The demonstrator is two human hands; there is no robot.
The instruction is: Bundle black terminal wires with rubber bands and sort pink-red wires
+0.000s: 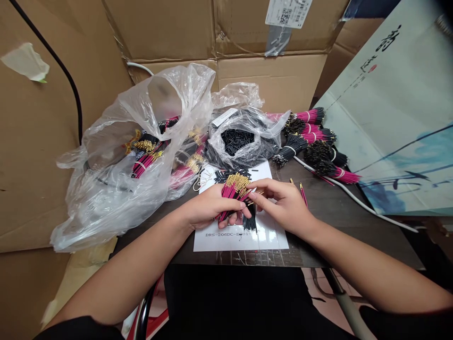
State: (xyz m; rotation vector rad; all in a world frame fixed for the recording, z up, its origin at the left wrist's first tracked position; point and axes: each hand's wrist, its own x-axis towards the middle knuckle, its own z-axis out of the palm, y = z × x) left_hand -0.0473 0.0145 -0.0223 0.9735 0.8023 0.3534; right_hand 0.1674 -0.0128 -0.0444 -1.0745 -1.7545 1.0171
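Observation:
My left hand (215,208) is closed around a bundle of short pink and black wires (231,191) with gold pin ends pointing up and away. At the bundle's right side, my right hand (278,203) pinches with thumb and forefinger at a gold-tipped wire; the fingers partly hide it. Black wire ends (249,219) hang below the hands. Under them lies a white printed sheet (244,240). Small black sleeves (230,174) are scattered on the sheet just beyond the bundle. Two loose gold-tipped wires (303,193) lie to the right of my right hand.
A clear plastic bag (237,146) full of black sleeves stands behind the sheet. On the left, a large crumpled bag (116,189) holds tied wire bundles. More tied bundles (314,137) lie at the right, beside a white cable (354,200). Cardboard walls (170,28) enclose the dark table (339,217).

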